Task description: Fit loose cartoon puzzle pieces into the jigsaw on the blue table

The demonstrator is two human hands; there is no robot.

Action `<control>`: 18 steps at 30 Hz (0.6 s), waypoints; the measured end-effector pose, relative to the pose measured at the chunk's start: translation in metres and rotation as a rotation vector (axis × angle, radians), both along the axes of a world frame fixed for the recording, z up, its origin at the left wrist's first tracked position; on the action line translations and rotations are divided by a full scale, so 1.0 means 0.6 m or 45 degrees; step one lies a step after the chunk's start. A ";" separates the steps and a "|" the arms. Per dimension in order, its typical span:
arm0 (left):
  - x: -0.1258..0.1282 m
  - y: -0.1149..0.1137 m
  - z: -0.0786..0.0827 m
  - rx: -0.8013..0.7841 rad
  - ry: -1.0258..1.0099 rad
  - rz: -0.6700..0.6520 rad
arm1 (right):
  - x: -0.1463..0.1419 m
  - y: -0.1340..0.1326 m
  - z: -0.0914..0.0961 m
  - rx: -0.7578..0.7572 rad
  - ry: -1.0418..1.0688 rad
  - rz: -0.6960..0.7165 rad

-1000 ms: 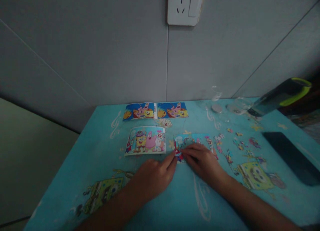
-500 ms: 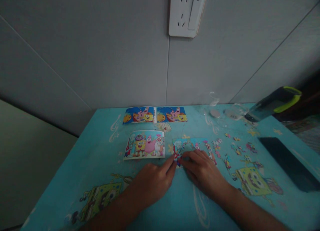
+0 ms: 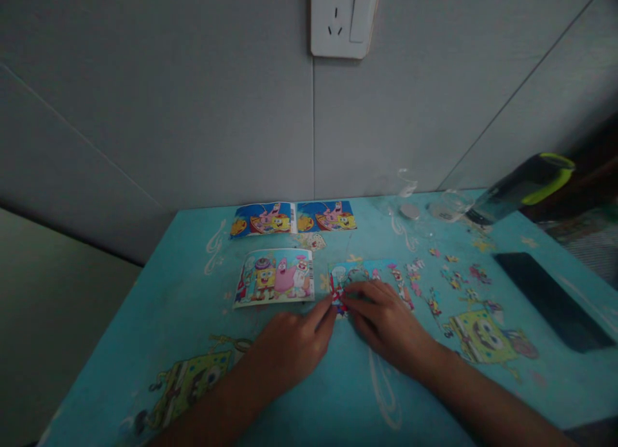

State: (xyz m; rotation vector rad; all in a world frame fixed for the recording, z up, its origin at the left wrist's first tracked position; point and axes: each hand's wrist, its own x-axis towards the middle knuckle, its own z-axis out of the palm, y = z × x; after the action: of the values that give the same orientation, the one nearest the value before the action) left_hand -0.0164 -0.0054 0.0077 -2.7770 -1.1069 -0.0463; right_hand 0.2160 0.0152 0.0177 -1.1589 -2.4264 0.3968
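Observation:
A partly built cartoon jigsaw puzzle (image 3: pixel 365 274) lies in the middle of the turquoise table (image 3: pixel 168 299). My left hand (image 3: pixel 290 344) rests on the table, its forefinger stretched out to the puzzle's lower left corner. My right hand (image 3: pixel 389 321) lies flat over the puzzle's front edge, fingers pointing left and touching the same red and blue corner pieces. The two forefingers nearly meet there. Neither hand lifts anything. A picture card (image 3: pixel 274 277) with cartoon figures lies just left of the puzzle.
A folded blue leaflet (image 3: pixel 293 217) lies at the back by the wall. Loose puzzle pieces (image 3: pixel 451 279) are scattered right of the puzzle. A dark phone (image 3: pixel 553 301), a black and green bottle (image 3: pixel 524 186) and a clear bag (image 3: pixel 429 209) lie at the right. A wall socket (image 3: pixel 340 19) is above.
Only the camera has shifted a little. Both hands stay at the puzzle's lower left corner, fingertips pressed to the same pieces.

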 end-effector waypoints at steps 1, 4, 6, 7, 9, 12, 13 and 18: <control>0.000 0.000 0.000 -0.006 0.001 0.002 | 0.000 0.001 0.000 -0.007 0.019 -0.003; -0.002 0.001 0.001 -0.004 0.001 -0.004 | 0.003 0.003 -0.001 -0.014 0.062 -0.002; -0.002 0.001 0.000 -0.007 -0.002 -0.006 | 0.006 0.004 -0.003 -0.015 0.078 0.012; -0.002 0.001 0.000 -0.008 -0.006 -0.007 | 0.007 0.004 -0.004 -0.013 0.094 0.014; -0.002 0.001 0.001 -0.003 -0.016 -0.012 | 0.009 0.006 -0.006 -0.003 0.133 -0.029; -0.002 0.002 0.003 0.014 -0.022 -0.022 | 0.010 0.011 -0.008 0.031 0.109 -0.200; -0.002 0.002 0.003 0.018 -0.019 -0.023 | 0.010 0.014 -0.009 0.044 0.074 -0.253; -0.002 0.002 -0.003 0.022 -0.006 -0.003 | 0.006 0.023 -0.013 0.060 -0.067 -0.387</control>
State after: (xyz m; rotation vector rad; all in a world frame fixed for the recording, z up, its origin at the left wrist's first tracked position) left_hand -0.0175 -0.0042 0.0061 -2.7645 -1.0987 -0.0621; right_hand 0.2195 0.0291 0.0100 -1.5038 -2.2392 0.2161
